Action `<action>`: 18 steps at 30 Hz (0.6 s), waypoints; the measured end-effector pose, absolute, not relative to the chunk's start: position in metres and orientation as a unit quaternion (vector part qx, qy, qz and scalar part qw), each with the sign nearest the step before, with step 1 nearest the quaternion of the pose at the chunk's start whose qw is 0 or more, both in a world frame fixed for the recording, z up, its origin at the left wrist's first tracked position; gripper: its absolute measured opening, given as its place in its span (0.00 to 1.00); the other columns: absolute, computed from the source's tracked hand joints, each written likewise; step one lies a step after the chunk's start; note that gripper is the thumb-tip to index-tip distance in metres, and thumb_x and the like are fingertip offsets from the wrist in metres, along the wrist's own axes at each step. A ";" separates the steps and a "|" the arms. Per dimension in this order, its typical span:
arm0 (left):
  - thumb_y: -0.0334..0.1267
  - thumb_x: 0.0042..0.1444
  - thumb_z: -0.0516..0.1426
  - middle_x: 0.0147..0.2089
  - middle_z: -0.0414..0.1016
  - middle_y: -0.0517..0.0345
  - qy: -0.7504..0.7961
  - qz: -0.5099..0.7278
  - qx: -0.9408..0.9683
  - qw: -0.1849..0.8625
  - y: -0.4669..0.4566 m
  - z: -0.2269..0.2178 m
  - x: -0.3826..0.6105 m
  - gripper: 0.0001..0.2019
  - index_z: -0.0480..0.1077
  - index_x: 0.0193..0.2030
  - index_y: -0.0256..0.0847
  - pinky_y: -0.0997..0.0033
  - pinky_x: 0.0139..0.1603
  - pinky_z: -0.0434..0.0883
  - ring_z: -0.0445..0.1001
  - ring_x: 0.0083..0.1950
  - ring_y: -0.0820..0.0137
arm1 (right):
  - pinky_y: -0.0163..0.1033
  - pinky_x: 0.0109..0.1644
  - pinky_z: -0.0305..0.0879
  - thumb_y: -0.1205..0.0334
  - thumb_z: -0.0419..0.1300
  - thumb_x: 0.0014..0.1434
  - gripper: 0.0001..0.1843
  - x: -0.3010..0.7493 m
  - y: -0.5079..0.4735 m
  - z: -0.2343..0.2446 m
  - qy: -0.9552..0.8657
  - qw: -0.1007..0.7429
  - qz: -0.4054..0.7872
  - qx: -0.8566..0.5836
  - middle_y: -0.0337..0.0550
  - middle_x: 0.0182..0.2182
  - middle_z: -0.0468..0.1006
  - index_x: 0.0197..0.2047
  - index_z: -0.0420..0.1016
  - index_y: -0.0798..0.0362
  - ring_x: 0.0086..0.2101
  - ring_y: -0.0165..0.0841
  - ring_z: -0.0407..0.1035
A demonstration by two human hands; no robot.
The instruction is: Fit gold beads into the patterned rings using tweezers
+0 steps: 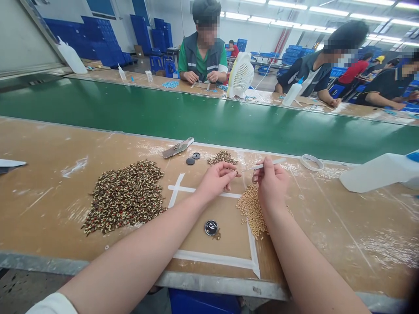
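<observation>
My left hand is closed in a pinch above the taped-off area, with a small dark piece at the fingertips, too tiny to make out well. A slim white stick tool with a thin tip is held in my closed right hand, the tip pointing at the left fingertips. Beneath the right hand spreads a pile of small tan beads. A small heap of dark-and-cream pieces lies behind my left hand, and a much larger pile sits to the left. A round cap of dark liquid rests nearer me.
Two black round caps and a folded strip lie at the back. A white ring and a large white bottle are at right. Beyond runs a green conveyor belt, with co-workers seated behind it and a fan.
</observation>
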State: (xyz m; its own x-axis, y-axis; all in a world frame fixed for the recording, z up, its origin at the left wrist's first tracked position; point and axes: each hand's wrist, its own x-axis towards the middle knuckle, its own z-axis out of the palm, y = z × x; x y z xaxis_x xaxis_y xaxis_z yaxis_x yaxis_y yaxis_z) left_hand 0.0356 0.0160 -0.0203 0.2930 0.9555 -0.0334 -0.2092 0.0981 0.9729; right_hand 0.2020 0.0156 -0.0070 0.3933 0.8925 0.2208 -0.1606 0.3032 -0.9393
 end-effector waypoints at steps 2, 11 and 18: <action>0.41 0.62 0.62 0.47 0.82 0.49 0.383 0.456 0.494 0.633 0.016 -0.020 0.036 0.12 0.70 0.48 0.39 0.77 0.25 0.61 0.64 0.22 0.83 | 0.33 0.21 0.60 0.42 0.64 0.64 0.22 0.203 0.017 -0.010 -0.416 0.694 0.359 -0.464 0.37 0.20 0.72 0.31 0.75 0.54 0.18 0.26 0.64; 0.37 0.64 0.59 0.44 0.82 0.54 0.412 0.433 0.521 0.609 0.014 -0.016 0.037 0.11 0.60 0.48 0.43 0.77 0.23 0.56 0.57 0.20 0.83 | 0.33 0.22 0.61 0.41 0.62 0.64 0.24 0.206 0.020 -0.015 -0.446 0.661 0.349 -0.493 0.38 0.21 0.72 0.30 0.75 0.54 0.19 0.27 0.64; 0.38 0.63 0.60 0.44 0.82 0.54 0.417 0.423 0.535 0.601 0.013 -0.018 0.037 0.12 0.60 0.48 0.43 0.76 0.22 0.54 0.55 0.18 0.83 | 0.34 0.21 0.60 0.40 0.63 0.63 0.24 0.206 0.022 -0.016 -0.444 0.653 0.344 -0.508 0.37 0.20 0.71 0.30 0.75 0.53 0.18 0.26 0.63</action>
